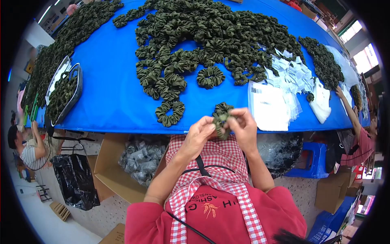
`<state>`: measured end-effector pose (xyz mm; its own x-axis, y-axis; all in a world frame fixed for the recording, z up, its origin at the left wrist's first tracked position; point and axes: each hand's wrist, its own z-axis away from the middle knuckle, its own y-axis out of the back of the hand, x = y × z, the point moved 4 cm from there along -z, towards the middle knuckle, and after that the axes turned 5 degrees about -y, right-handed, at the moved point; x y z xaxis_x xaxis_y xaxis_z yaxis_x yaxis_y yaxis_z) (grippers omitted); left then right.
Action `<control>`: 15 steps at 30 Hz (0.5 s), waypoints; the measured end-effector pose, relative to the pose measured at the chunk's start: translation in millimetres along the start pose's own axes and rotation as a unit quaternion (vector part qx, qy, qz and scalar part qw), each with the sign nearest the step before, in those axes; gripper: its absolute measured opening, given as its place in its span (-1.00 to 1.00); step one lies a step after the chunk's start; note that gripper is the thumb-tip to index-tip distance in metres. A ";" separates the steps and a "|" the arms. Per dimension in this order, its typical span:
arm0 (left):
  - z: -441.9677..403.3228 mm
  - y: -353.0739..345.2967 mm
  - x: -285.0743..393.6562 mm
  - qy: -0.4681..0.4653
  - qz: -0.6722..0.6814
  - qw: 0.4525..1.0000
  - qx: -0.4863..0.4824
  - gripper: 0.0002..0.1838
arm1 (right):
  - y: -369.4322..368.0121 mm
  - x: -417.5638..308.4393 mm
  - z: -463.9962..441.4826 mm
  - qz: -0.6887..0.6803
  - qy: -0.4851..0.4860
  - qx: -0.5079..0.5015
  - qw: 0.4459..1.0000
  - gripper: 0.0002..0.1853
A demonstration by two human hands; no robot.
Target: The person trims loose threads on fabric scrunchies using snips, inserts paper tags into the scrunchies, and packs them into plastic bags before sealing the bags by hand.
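Fingers of your left hand (199,134) and right hand (244,131) pinch a green scrunchie (219,122) over the bench's (105,97) six-o'clock edge, seemingly mid-handling; a scrunchie heap (195,20) lies at twelve; which are finished, you can't tell.

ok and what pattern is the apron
The apron has a red-and-white check, showing best in the head view.

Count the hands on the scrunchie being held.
2: the left hand at the left of the scrunchie, the right hand at its right. No other hand seems hidden there.
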<state>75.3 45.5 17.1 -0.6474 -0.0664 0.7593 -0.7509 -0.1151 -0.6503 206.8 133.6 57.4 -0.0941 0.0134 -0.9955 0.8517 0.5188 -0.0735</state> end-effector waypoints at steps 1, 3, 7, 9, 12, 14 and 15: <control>5.0 -1.4 -2.9 0.009 0.059 0.998 0.004 -0.74 | 2.9 3.4 8.2 0.053 -0.037 -0.039 0.997 -0.82; 9.4 2.1 -14.8 0.040 0.052 0.998 0.009 -0.83 | 10.4 16.9 19.3 0.036 -0.061 -0.053 0.996 -0.80; -11.0 -9.3 0.9 -0.028 -0.299 0.954 0.019 -0.83 | 10.8 8.5 16.3 0.289 0.021 0.027 0.957 -0.73; -41.4 -5.7 12.7 -0.048 -0.493 0.867 0.054 -0.83 | 7.2 5.9 -3.7 0.297 0.072 0.071 0.949 -0.69; -58.7 5.6 -4.2 -0.190 -0.643 0.738 0.075 -0.78 | 21.7 41.1 -21.5 0.405 0.142 0.096 0.898 -0.64; -55.6 2.0 -1.3 -0.265 -0.691 0.667 0.084 -0.75 | 24.0 51.0 -19.3 0.416 0.108 0.107 0.897 -0.64; -54.3 3.4 -5.0 -0.225 -0.727 0.645 0.065 -0.71 | 25.2 54.4 -17.7 0.412 0.081 0.111 0.901 -0.65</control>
<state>68.9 99.3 9.7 0.8547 -0.0722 0.5140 -0.4858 -0.4603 0.7431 214.0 162.5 2.4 0.5581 0.4497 -0.6974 0.7477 0.0918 0.6576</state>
